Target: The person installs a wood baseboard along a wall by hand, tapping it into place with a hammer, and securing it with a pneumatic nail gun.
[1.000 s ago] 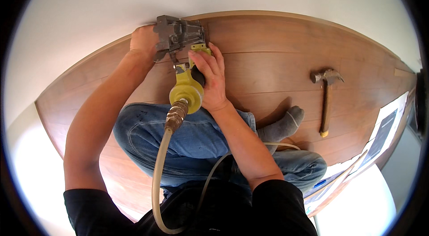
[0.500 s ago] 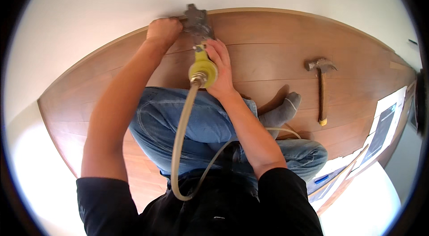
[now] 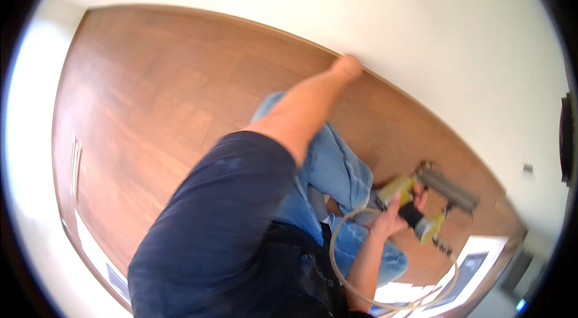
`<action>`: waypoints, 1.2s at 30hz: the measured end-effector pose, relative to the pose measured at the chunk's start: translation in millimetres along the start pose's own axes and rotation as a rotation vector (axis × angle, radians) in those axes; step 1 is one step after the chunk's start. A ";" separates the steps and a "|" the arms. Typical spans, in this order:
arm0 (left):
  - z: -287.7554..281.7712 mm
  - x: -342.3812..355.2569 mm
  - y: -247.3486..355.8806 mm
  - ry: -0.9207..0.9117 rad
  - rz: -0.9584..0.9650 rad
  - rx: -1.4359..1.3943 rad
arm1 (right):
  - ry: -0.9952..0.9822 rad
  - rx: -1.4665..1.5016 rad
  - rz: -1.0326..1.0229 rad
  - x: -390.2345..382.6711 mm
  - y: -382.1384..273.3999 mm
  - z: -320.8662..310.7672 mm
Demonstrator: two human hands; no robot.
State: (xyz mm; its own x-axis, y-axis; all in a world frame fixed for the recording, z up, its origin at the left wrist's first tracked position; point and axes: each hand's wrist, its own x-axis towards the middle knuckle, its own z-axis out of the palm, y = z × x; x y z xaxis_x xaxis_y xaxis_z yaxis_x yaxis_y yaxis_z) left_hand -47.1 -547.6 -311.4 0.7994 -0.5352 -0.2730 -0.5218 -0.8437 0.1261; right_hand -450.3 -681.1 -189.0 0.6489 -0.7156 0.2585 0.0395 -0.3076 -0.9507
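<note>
My left hand [image 3: 348, 66] reaches up to the narrow trim [image 3: 283, 37] where the wooden floor meets the white wall; its fingers are blurred and I cannot make out whether they grip anything. At lower right my right hand [image 3: 391, 219] is closed on a yellow and grey nail gun [image 3: 394, 188], tilted with its dark magazine pointing right. A clear air hose [image 3: 453, 276] loops from the gun down past my forearm.
My bent legs in jeans [image 3: 337, 167] are on the wooden floor [image 3: 144, 89]. A framed sheet or papers [image 3: 481, 240] lie at lower right. A small dark fitting [image 3: 528, 168] is on the white wall [image 3: 433, 17].
The view has swung round. The nail gun has come away from the wall down to the right in my right hand, while my left hand stays at the trim. The hammer no longer shows.
</note>
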 end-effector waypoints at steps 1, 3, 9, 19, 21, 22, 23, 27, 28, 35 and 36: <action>28.1 -6.5 -59.3 0.066 -0.126 -0.026 | -0.059 0.053 -0.003 -16.8 -3.1 18.2; 20.7 -12.7 -50.9 -0.143 -0.224 0.075 | -0.062 0.133 0.010 -32.9 -8.5 10.9; -32.3 -97.2 -35.3 0.018 0.064 -0.249 | -0.089 -0.142 -0.156 -30.3 -35.5 -42.8; 55.5 -512.9 -401.5 0.531 -0.992 -0.267 | -0.287 0.039 -0.350 -41.8 -66.3 -3.1; 83.9 -606.8 -441.9 0.570 -1.204 -0.043 | -0.348 0.031 -0.415 -41.4 -69.4 0.3; 75.2 -622.6 -415.5 0.553 -1.106 -0.060 | -0.374 0.052 -0.433 -37.9 -75.0 -4.8; 92.5 -632.6 -398.7 0.624 -1.071 -0.007 | -0.430 0.080 -0.449 -36.1 -71.3 -3.1; 112.0 -659.3 -341.0 0.685 -0.919 0.060 | -0.552 0.015 -0.448 -65.3 -112.7 -20.0; 117.2 -660.9 -317.5 0.647 -0.890 0.030 | -0.547 -0.057 -0.437 -74.5 -122.2 -27.4; 134.4 -591.2 -252.8 0.477 -0.790 0.022 | -0.580 0.068 -0.294 -55.5 -148.2 30.5; 138.7 -586.5 -243.6 0.454 -0.785 0.004 | -0.598 0.044 -0.286 -52.8 -147.9 26.8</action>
State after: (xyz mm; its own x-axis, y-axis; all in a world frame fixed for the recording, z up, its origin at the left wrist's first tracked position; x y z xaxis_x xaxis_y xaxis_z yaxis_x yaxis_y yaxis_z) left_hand -430.1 -22.4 -314.4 0.9658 0.2283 0.1230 0.2225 -0.9731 0.0590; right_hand -470.0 -581.0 -66.6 0.9175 -0.1348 0.3742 0.2955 -0.3989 -0.8681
